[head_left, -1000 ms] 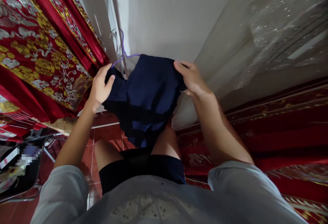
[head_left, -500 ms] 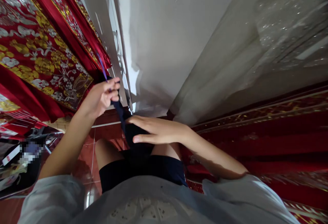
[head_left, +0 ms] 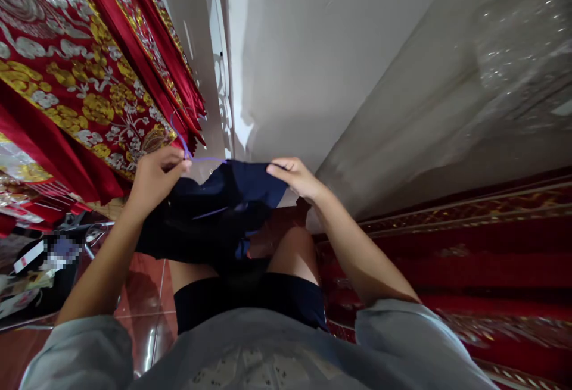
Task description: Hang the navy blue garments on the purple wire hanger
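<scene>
My left hand pinches a thin purple clothes hanger just below its hook. From the hanger hangs a dark navy garment, spread out in front of my knees; whether it is shorts or a top I cannot tell. The upper right edge of the cloth is gripped between thumb and fingers of my right hand. Part of the hanger's purple bar shows along the top between the hands, and another purple strip is visible lower across the dark cloth. Folds and shadow hide the rest.
Red cloth with gold and silver embroidery hangs at the left. A pale wall stands ahead, with clear plastic sheeting to its right. Red drapery lies at the right. A black chair or bag holding small items sits lower left, above red floor tiles.
The dark garment has been spread wider and lifted. My right hand has moved up and right and now grips its edge; earlier its fingers lay stretched over it. My left hand has shifted slightly down and left.
</scene>
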`<control>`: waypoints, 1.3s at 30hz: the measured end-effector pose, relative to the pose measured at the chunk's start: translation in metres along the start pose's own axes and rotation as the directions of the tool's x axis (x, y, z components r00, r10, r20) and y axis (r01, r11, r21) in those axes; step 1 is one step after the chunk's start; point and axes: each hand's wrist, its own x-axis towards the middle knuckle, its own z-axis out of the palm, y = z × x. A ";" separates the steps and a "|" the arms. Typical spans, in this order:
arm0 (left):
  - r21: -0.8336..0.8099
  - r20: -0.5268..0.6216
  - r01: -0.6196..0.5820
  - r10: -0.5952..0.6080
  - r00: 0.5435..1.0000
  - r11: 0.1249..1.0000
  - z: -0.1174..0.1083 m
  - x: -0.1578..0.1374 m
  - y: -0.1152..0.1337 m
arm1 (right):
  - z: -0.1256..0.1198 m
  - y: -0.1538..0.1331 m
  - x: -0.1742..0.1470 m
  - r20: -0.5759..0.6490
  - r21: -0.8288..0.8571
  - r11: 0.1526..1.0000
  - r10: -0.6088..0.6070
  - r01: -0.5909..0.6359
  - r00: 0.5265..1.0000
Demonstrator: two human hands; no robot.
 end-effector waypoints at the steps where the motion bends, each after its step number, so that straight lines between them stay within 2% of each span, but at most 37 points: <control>1: 0.030 -0.121 -0.042 0.045 0.992 0.999 0.002 0.005 0.000 | -0.003 -0.010 0.007 -0.090 0.049 0.999 -0.008 0.012 0.996; 3: 0.127 -0.312 -0.093 0.129 0.941 0.987 0.006 0.008 0.002 | -0.014 -0.033 0.028 -0.256 0.095 0.993 -0.041 0.067 0.966; 4: 0.175 -0.371 -0.099 0.158 0.915 0.980 0.009 0.008 0.005 | -0.020 -0.045 0.040 -0.310 0.103 0.990 -0.060 0.096 0.949; 6: 0.227 -0.412 -0.094 0.183 0.893 0.969 0.018 0.003 0.010 | -0.035 -0.067 0.064 -0.387 0.137 0.977 -0.099 0.164 0.917; 8: 0.231 -0.325 -0.102 0.175 0.929 0.968 0.030 -0.002 0.013 | -0.048 -0.081 0.079 -0.449 0.177 0.952 -0.149 0.250 0.881; 10: 0.223 -0.142 -0.119 0.153 0.978 0.967 0.046 -0.004 0.011 | -0.054 -0.083 0.080 -0.510 0.190 0.930 -0.181 0.316 0.841; 12: 0.246 0.028 -0.120 0.117 0.993 0.962 0.063 -0.002 0.005 | -0.052 -0.074 0.069 -0.550 0.180 0.932 -0.171 0.316 0.817; 14: 0.325 0.134 -0.086 0.045 0.990 0.942 0.080 -0.001 -0.005 | -0.044 -0.057 0.051 -0.569 0.139 0.957 -0.133 0.255 0.811; 16: 0.424 0.192 -0.049 -0.037 0.981 0.904 0.097 -0.003 -0.015 | -0.036 -0.038 0.035 -0.568 0.044 0.982 -0.125 0.182 0.813; 18: 0.470 0.215 -0.042 -0.068 0.974 0.882 0.111 -0.011 -0.025 | -0.034 -0.022 0.027 -0.570 -0.071 0.988 -0.155 0.139 0.807; 21: 0.379 0.168 -0.013 -0.055 0.984 0.925 0.124 -0.029 -0.036 | -0.039 -0.009 0.027 -0.601 -0.236 0.966 -0.232 0.107 0.765; 23: 0.244 0.086 0.059 -0.083 0.993 0.968 0.131 -0.042 -0.038 | -0.037 -0.005 0.025 -0.667 -0.373 0.926 -0.307 0.052 0.679; 26: 0.017 -0.061 0.178 -0.176 0.982 0.984 0.146 -0.060 -0.034 | -0.005 0.008 0.008 -0.810 -0.445 0.894 -0.378 -0.049 0.448; 27: -0.061 -0.105 0.217 -0.222 0.969 0.974 0.152 -0.065 -0.032 | 0.014 0.016 -0.001 -0.850 -0.394 0.918 -0.345 -0.046 0.398; 28: -0.138 -0.142 0.257 -0.276 0.951 0.957 0.159 -0.070 -0.030 | 0.035 0.026 -0.011 -0.863 -0.311 0.950 -0.274 -0.019 0.425; 29: -0.208 -0.174 0.295 -0.332 0.927 0.933 0.165 -0.074 -0.027 | 0.058 0.036 -0.021 -0.823 -0.214 0.977 -0.180 0.000 0.539; 30: -0.266 -0.195 0.329 -0.385 0.902 0.906 0.171 -0.077 -0.025 | 0.081 0.047 -0.030 -0.698 -0.104 0.994 -0.065 -0.011 0.713; 31: -0.307 -0.203 0.357 -0.427 0.881 0.882 0.177 -0.080 -0.023 | 0.101 0.056 -0.037 -0.514 0.006 0.998 0.057 -0.063 0.856; 32: -0.333 -0.196 0.378 -0.456 0.868 0.864 0.181 -0.083 -0.020 | 0.118 0.063 -0.043 -0.401 0.068 0.992 0.129 -0.111 0.907; 33: -0.348 -0.177 0.395 -0.473 0.863 0.850 0.184 -0.085 -0.018 | 0.131 0.068 -0.047 -0.340 0.101 0.985 0.169 -0.142 0.925; 35: -0.384 -0.120 0.407 -0.482 0.868 0.829 0.186 -0.087 -0.015 | 0.142 0.070 -0.050 -0.316 0.116 0.980 0.191 -0.162 0.929; 37: -0.481 -0.106 0.365 -0.466 0.878 0.797 0.186 -0.088 -0.014 | 0.140 0.066 -0.047 -0.340 0.088 0.986 0.160 -0.138 0.927; 39: -0.611 -0.144 0.265 -0.434 0.889 0.746 0.188 -0.089 -0.016 | 0.132 0.061 -0.043 -0.344 0.043 0.992 0.126 -0.118 0.931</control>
